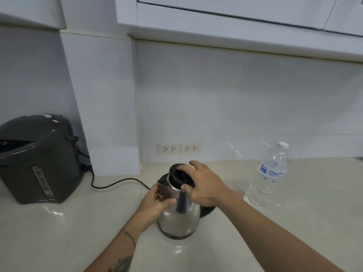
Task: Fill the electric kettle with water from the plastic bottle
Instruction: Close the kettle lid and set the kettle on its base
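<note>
A stainless steel electric kettle (pixel 177 218) with a black handle stands upright on the pale countertop, in the middle of the view. Its round black lid (pixel 177 174) sits on top. My right hand (pixel 204 185) grips that lid from the right, fingers curled over its rim. My left hand (pixel 155 203) holds the kettle's upper body on the left side. A clear plastic water bottle (pixel 269 177) with a white cap and a blue-printed label stands upright to the right of the kettle, untouched and capped.
A dark grey hot-water dispenser (pixel 37 160) stands at the left, its black cord (pixel 115 183) trailing across the countertop (pixel 68 232) toward the kettle. Two wall sockets (pixel 179 148) sit in the white wall behind. White cabinets hang above.
</note>
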A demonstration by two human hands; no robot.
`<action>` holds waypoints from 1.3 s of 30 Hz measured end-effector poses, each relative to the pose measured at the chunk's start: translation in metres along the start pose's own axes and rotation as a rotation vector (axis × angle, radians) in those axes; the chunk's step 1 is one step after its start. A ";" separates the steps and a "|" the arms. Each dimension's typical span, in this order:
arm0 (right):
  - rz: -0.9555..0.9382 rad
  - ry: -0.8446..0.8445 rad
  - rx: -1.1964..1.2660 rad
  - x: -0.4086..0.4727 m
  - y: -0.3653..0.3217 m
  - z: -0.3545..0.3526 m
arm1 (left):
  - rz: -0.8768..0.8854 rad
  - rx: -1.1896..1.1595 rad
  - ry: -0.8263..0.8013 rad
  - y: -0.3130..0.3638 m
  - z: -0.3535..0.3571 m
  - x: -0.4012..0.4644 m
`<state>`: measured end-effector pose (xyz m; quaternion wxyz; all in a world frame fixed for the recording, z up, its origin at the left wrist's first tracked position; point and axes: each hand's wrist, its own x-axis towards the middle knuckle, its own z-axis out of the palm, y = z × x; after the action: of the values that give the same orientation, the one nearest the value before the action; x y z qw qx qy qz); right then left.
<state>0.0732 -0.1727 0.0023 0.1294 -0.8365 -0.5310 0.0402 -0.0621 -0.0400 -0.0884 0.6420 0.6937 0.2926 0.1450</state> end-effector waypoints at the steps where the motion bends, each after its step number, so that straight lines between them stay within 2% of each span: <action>1: -0.005 -0.019 -0.008 0.001 0.000 0.004 | -0.006 0.016 0.000 -0.001 -0.002 0.000; 7: 0.073 0.011 0.125 0.010 -0.002 0.014 | 0.014 0.036 0.016 -0.006 -0.008 0.004; 10: 0.228 0.064 0.241 0.021 -0.004 0.011 | 0.017 0.058 0.014 -0.008 -0.010 0.006; 14: 0.388 0.068 0.273 0.032 -0.009 0.013 | 0.028 0.065 0.016 -0.012 -0.009 0.007; 22: 0.371 0.107 0.251 0.037 -0.009 0.014 | 0.040 0.060 0.034 -0.014 -0.005 0.005; 26: 0.380 0.018 0.325 0.029 0.004 0.009 | 0.041 0.068 0.018 -0.014 -0.006 0.003; 31: 0.445 0.195 0.586 -0.007 0.043 0.019 | 0.027 0.071 -0.002 -0.015 -0.007 0.004; 35: 0.543 0.185 0.666 -0.029 0.065 0.031 | 0.021 0.064 -0.024 -0.015 -0.009 0.009; 39: 0.527 0.183 0.627 -0.023 0.075 0.044 | 0.002 0.048 -0.082 -0.016 -0.010 0.011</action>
<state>0.1199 -0.2163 -0.0615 0.4097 -0.8639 -0.2470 0.1575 -0.0631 -0.0255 -0.1041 0.6364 0.7146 0.2686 0.1101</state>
